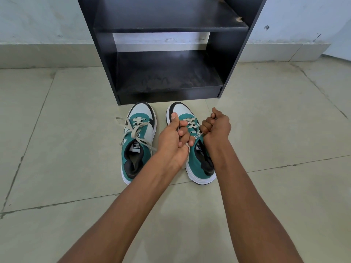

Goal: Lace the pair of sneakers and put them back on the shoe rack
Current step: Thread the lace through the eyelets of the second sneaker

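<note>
Two green, white and black sneakers stand side by side on the floor, toes toward the black shoe rack (pixel 226 59). The left sneaker (pixel 139 149) has its beige lace threaded, with the loose ends trailing over both sides. Over the right sneaker (pixel 197 164), my left hand (pixel 173 139) is fisted on one end of its lace (pixel 191 123). My right hand (pixel 216 128) is fisted on the other end, on the shoe's right side. The lace crosses through the eyelets between my fists.
The rack has a dusty lower shelf (pixel 167 73) and an upper shelf (pixel 167 16), both bare. It stands against a pale wall (pixel 38 19). Beige floor tiles (pixel 66 139) spread on all sides of the shoes.
</note>
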